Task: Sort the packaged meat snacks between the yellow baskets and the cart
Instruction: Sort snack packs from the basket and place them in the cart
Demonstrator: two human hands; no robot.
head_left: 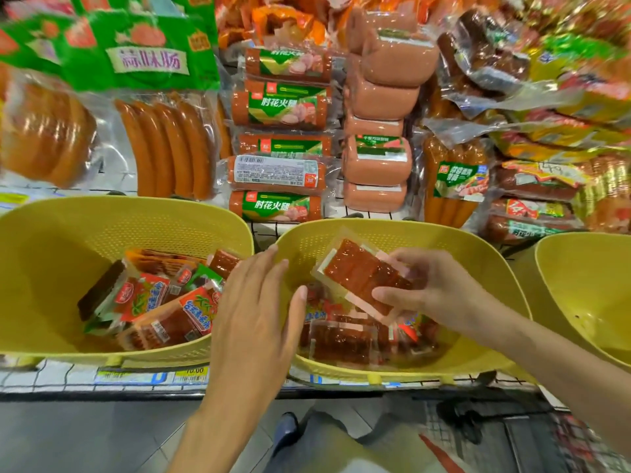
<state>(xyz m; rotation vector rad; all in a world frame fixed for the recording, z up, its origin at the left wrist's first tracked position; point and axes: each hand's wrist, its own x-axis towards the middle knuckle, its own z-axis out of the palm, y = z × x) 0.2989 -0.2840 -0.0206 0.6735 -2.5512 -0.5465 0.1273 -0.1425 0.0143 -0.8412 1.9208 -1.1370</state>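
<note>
Three yellow baskets stand on a wire shelf. The left basket [44, 254] holds several red and green meat snack packs [160, 302]. The middle basket [478, 261] holds more clear packs of red meat [341, 343]. My right hand [433, 285] grips one clear pack of red meat slices [362, 271] above the middle basket, back side up. My left hand [256, 302] hovers with straight fingers over the gap between the left and middle baskets and holds nothing. The right basket [587, 278] shows no packs in its visible part.
Behind the baskets, stacked ham sausages [280, 107], pink ham blocks [379, 93] and hanging sausage packs [164, 145] fill the shelf. Price tags [191, 372] line the shelf's front edge. A wire cart [560, 435] shows at the lower right, above grey floor.
</note>
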